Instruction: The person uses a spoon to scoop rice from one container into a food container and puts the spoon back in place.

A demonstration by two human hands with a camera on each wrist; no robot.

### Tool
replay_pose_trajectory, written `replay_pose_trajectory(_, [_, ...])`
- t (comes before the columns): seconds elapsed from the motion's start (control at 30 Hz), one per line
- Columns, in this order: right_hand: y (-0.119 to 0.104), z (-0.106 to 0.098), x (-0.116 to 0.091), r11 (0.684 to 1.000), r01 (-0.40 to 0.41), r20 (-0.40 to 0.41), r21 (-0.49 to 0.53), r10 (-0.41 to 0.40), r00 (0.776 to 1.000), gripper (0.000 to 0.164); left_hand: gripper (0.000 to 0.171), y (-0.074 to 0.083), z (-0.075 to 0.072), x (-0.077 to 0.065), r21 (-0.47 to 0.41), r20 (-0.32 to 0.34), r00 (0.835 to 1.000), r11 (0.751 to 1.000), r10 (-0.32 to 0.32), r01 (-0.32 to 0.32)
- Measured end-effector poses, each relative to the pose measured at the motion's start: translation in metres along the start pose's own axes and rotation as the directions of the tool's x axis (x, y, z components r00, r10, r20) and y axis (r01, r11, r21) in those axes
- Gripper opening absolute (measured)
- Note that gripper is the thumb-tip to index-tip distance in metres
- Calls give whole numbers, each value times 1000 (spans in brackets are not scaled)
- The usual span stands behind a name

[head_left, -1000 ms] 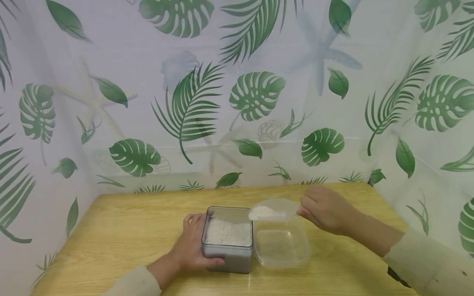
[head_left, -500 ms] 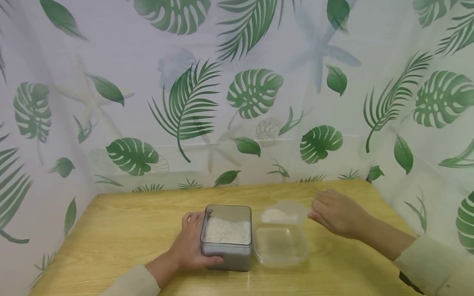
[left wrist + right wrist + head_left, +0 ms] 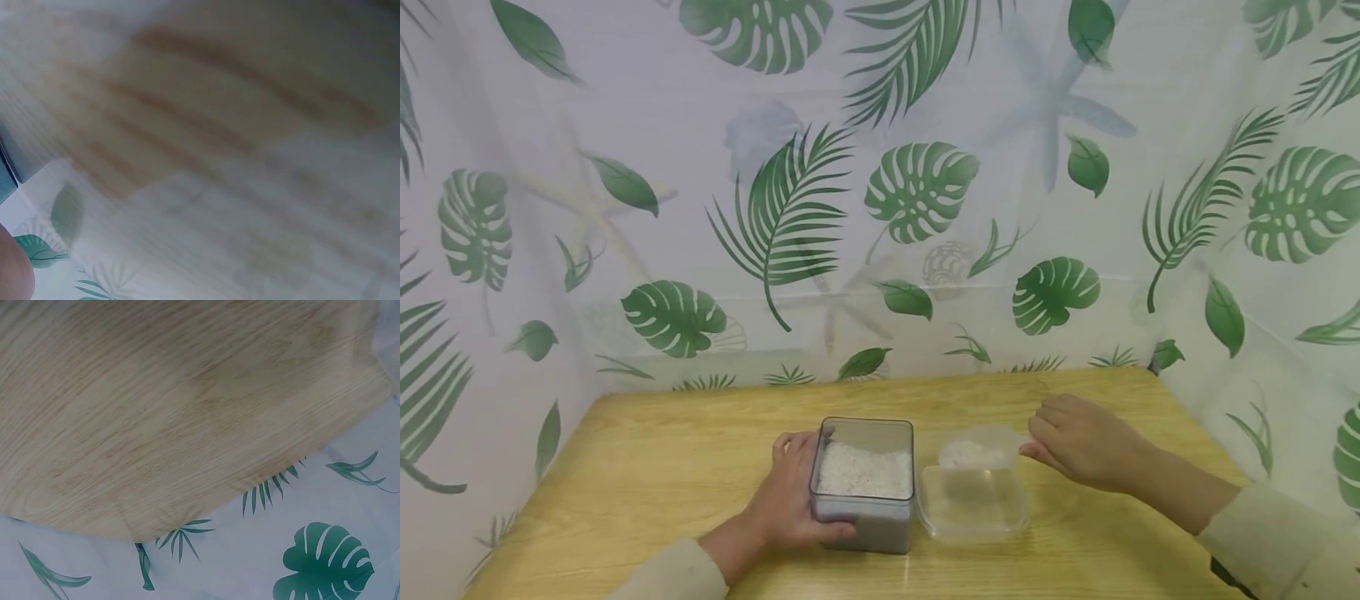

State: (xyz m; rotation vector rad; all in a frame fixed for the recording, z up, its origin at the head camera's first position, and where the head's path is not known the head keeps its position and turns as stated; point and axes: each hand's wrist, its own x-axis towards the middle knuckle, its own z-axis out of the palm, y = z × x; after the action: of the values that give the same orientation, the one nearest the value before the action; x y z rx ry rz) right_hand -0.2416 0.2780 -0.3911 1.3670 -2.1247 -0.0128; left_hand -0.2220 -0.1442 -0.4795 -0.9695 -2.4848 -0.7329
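Note:
My left hand (image 3: 790, 496) grips the left side of a smoky see-through box (image 3: 872, 529), its thumb along the front. White rice (image 3: 861, 471) fills much of this box, which stands upright. In the left wrist view, a blurred bit of the hand (image 3: 14, 269) and the box's edge (image 3: 7, 178) show at the left. My right hand (image 3: 1078, 442) pinches the handle of a clear plastic scoop (image 3: 1000, 439) that carries some rice (image 3: 966, 454). The scoop overlaps the back rim of a clear square container (image 3: 973, 533), to the right of the box. No rice shows in that container.
Both containers stand side by side on a light wooden table (image 3: 662, 467). A white cloth with green leaves (image 3: 910, 192) hangs behind it and along both sides. The right wrist view shows only the tabletop (image 3: 175, 419) and this cloth (image 3: 219, 569).
My right hand has moved right and slightly down, bringing the loaded scoop from near the rice box's right edge to the clear container's back rim. The left hand keeps its hold on the box.

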Motion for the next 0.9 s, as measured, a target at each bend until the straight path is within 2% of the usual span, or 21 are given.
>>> replay_pose_trajectory(0.2, [-2, 4, 1, 1000, 21, 11, -14, -21, 1000, 45, 127, -1, 2, -1, 14, -23, 1000, 1000, 21, -21])
replay_pose_trajectory(0.53, [-7, 5, 0, 999, 11, 54, -37, -9, 999, 46, 127, -1, 4, -5, 13, 12, 1000, 1000, -7, 7])
replay_pose_trajectory(0.7, [-8, 5, 1, 999, 41, 34, -29, -40, 999, 43, 128, -1, 4, -4, 20, 2, 1000, 1000, 0, 0])
replay_pose_trajectory(0.9, [-8, 5, 3, 995, 81, 22, -50, -80, 997, 44, 130, -1, 2, -1, 18, 19, 1000, 1000, -19, 18])
